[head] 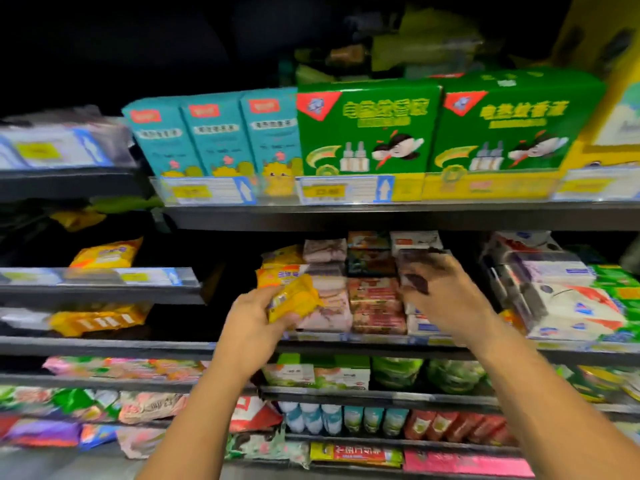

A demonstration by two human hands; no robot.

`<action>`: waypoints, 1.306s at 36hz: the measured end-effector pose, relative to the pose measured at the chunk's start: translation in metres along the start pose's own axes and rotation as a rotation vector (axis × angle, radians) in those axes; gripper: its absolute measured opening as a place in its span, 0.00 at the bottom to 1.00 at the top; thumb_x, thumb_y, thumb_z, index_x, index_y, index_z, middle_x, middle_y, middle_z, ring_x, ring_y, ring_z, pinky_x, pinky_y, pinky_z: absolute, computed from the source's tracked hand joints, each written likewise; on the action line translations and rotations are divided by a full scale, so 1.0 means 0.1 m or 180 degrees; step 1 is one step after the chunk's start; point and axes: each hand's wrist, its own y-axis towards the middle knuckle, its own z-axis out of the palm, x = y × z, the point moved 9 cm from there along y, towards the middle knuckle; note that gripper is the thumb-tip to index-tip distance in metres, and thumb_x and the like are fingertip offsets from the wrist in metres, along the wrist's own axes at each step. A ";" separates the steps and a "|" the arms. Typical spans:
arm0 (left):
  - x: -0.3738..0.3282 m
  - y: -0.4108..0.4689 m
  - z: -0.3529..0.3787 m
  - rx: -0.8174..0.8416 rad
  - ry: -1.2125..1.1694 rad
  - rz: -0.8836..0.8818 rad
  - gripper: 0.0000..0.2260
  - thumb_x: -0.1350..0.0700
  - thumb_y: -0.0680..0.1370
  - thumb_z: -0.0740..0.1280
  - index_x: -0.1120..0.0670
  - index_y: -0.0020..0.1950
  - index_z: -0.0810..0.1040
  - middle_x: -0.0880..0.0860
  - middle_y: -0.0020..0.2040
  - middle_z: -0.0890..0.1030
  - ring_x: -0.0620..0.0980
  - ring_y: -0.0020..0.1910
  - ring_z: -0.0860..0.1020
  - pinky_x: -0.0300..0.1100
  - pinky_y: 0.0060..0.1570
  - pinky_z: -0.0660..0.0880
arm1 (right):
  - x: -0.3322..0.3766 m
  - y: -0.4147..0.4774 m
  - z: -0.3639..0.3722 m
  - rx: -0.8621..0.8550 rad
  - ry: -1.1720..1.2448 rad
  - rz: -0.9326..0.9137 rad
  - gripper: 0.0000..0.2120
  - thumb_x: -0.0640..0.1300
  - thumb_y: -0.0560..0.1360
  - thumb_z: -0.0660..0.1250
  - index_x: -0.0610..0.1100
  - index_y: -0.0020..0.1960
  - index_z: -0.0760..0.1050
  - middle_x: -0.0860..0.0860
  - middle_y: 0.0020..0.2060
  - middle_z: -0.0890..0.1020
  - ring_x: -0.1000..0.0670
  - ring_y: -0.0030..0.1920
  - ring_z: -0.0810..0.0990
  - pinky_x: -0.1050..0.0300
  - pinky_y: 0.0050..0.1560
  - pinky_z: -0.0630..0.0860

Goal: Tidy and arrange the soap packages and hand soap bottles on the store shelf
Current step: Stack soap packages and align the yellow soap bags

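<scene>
A single wide-angle head camera faces a store shelf unit (381, 216) straight on from close range, looking forward and slightly downward. Both forearms reach up into frame from the bottom edge. Several shelf tiers fill the frame (straight edges bow toward the borders, and the picture is blurred).

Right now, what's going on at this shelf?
A person is sorting soap packages on the middle shelf of a store display. The left hand grips a yellow soap package pulled out in front of the stacked yellow and pink packs. The right hand holds a dark purple package up near the red packs. Neither package is set down yet. The picture is motion-blurred, so labels are unreadable.
</scene>
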 end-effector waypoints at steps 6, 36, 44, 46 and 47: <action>0.42 0.24 -0.06 0.0021 0.0277 -0.0099 0.22 0.53 0.76 0.74 0.56 0.69 0.76 0.55 0.61 0.78 0.57 0.62 0.75 0.48 0.60 0.71 | -0.11 0.07 0.23 0.0302 -0.2032 0.0239 0.28 0.59 0.83 0.50 0.48 0.79 0.56 0.46 0.74 0.67 0.44 0.75 0.62 0.47 0.75 0.55; 0.70 0.69 0.33 0.0386 0.0934 0.0391 0.22 0.46 0.79 0.68 0.46 0.73 0.72 0.45 0.72 0.69 0.48 0.74 0.62 0.42 0.71 0.59 | -0.19 0.16 0.30 0.0559 -0.1965 0.0534 0.30 0.61 0.83 0.47 0.50 0.81 0.51 0.51 0.77 0.60 0.50 0.78 0.55 0.51 0.78 0.49; 0.70 0.71 0.38 0.0390 0.0822 0.0225 0.23 0.54 0.79 0.69 0.46 0.73 0.71 0.48 0.70 0.70 0.50 0.71 0.64 0.44 0.67 0.64 | -0.24 0.15 0.32 0.0653 -0.1993 0.0573 0.30 0.62 0.82 0.45 0.51 0.81 0.48 0.51 0.80 0.54 0.50 0.80 0.50 0.50 0.79 0.46; 0.68 0.73 0.40 0.0471 0.0819 0.0172 0.23 0.54 0.79 0.69 0.46 0.74 0.69 0.48 0.71 0.70 0.50 0.72 0.64 0.44 0.69 0.62 | -0.21 0.14 0.31 0.0721 -0.1975 0.0601 0.30 0.62 0.83 0.45 0.51 0.81 0.47 0.50 0.80 0.53 0.50 0.80 0.49 0.51 0.79 0.45; 0.69 0.74 0.40 0.0496 0.0837 0.0133 0.24 0.54 0.79 0.69 0.46 0.74 0.69 0.48 0.71 0.70 0.50 0.72 0.63 0.44 0.70 0.62 | -0.20 0.14 0.31 0.0726 -0.1976 0.0578 0.30 0.62 0.83 0.45 0.51 0.81 0.47 0.50 0.80 0.53 0.49 0.80 0.50 0.51 0.79 0.46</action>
